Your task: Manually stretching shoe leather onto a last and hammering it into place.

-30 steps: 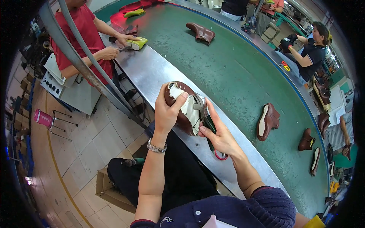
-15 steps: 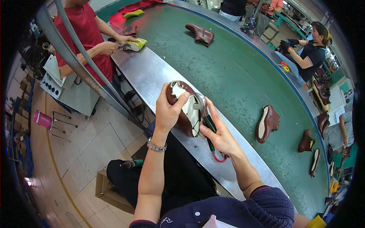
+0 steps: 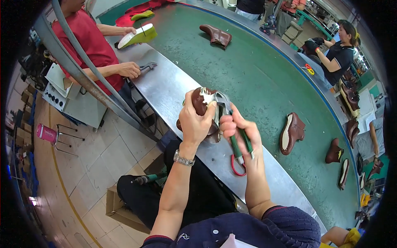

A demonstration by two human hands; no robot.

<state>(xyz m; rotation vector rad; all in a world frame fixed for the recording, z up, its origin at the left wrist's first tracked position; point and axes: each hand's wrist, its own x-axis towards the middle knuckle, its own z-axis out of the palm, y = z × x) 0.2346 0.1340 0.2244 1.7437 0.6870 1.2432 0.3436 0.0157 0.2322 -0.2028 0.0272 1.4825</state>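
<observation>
Head view: wide green conveyor belt (image 3: 256, 82) curves across the frame, bordered on the near side by a long bare steel bench (image 3: 173, 89). Several brown leather shoes lie spaced along the belt, one brown shoe with a pale sole (image 3: 292, 133) to the right of the hands. Held above the steel bench, sole side up, is a dark brown leather shoe upper on a last (image 3: 202, 113); its pale insole shows, with leather edges folded over it. Left hand (image 3: 195, 122) clasps this shoe from the near side, fingers wrapped over the toe. Right hand (image 3: 240, 134) is closed round green-handled metal lasting pincers (image 3: 231, 128), whose steel head touches the shoe's sole edge
</observation>
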